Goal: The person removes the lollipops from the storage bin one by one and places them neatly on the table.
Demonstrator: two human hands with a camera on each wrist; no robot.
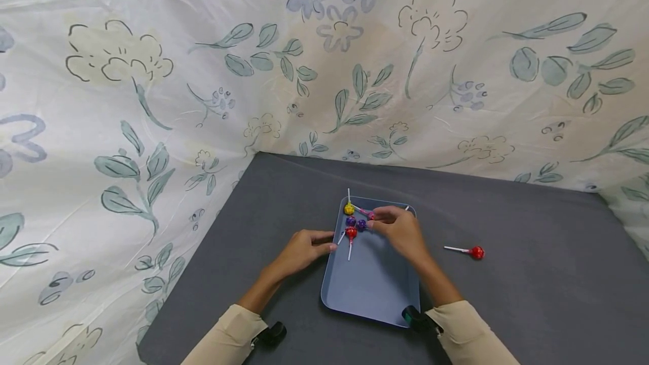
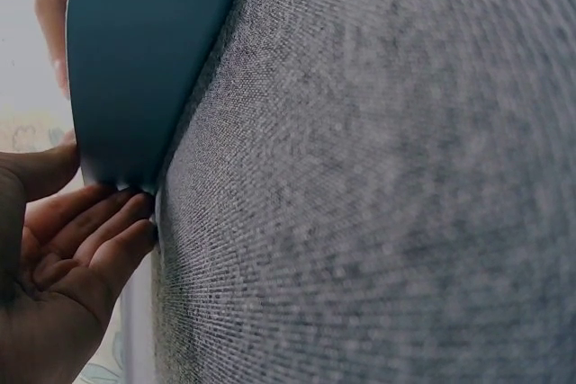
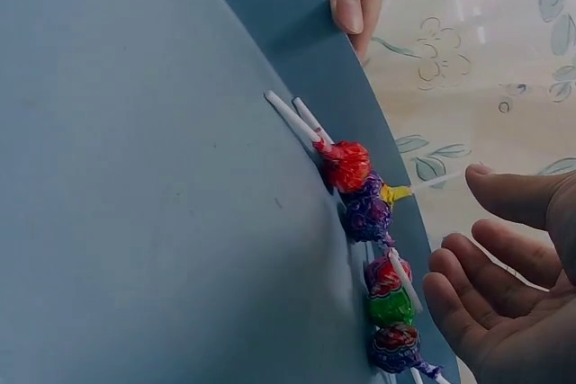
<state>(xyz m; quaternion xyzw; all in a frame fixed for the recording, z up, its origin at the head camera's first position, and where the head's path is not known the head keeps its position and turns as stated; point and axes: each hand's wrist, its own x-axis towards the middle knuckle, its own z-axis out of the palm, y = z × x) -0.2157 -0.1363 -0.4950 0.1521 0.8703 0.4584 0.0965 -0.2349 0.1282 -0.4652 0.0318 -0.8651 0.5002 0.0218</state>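
A blue-grey tray (image 1: 370,292) lies on the dark cloth, with several wrapped lollipops along its far left part. My left hand (image 1: 306,251) grips the tray's left wall, its thumb at the rim and fingers along the outside. Over the far end of the tray, my right hand (image 1: 400,231) has loosely bent, parted fingers. Its fingertips overlap a pink lollipop (image 1: 372,216) and come close to a purple lollipop (image 1: 361,225). Nearby are a yellow lollipop (image 1: 349,209) and a red lollipop (image 1: 351,232). A green-wrapped lollipop (image 3: 390,308) shows in the right wrist view; my right hand hides it from the head camera.
Another red lollipop (image 1: 477,252) lies on the dark cloth (image 1: 547,286) to the right of the tray. Floral curtain (image 1: 355,89) hangs behind and to the left of the table. Both wrists carry small black cameras.
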